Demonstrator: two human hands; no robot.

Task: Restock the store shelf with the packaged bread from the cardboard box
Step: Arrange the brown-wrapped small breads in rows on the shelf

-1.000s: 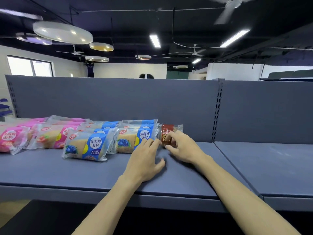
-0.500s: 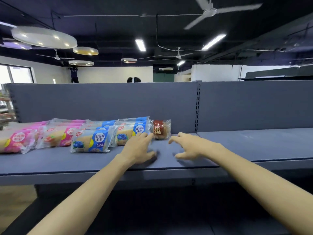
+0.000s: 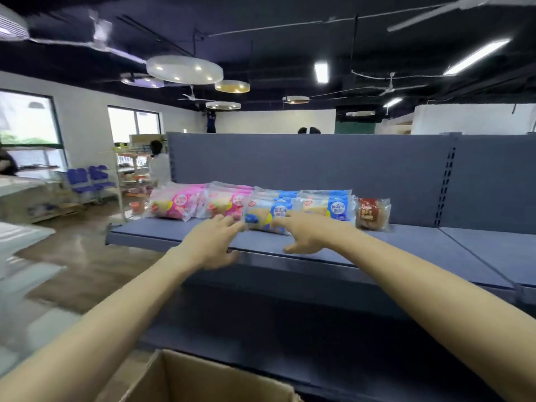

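A row of packaged bread lies on the grey shelf (image 3: pixel 406 242): pink packs (image 3: pixel 177 203) at the left, blue packs (image 3: pixel 327 207) in the middle, one small brown pack (image 3: pixel 372 213) at the right end. My left hand (image 3: pixel 211 242) hovers near the shelf's front edge with relaxed fingers, empty. My right hand (image 3: pixel 307 233) is beside it, fingers spread, in front of the front blue pack (image 3: pixel 265 217), holding nothing. The rim of the cardboard box (image 3: pixel 214 372) shows at the bottom; its inside is hidden.
The shelf's grey back panel (image 3: pixel 319 163) rises behind the bread. A second shelf board (image 3: pixel 499 250) continues to the right. Left of the shelf are wooden floor, blue chairs (image 3: pixel 87 179) and a person in white (image 3: pixel 158 166) by other racks.
Both hands have drawn back from the brown pack toward the shelf's front edge and shifted left. The view has swung left and pulled back, bringing the cardboard box into sight.
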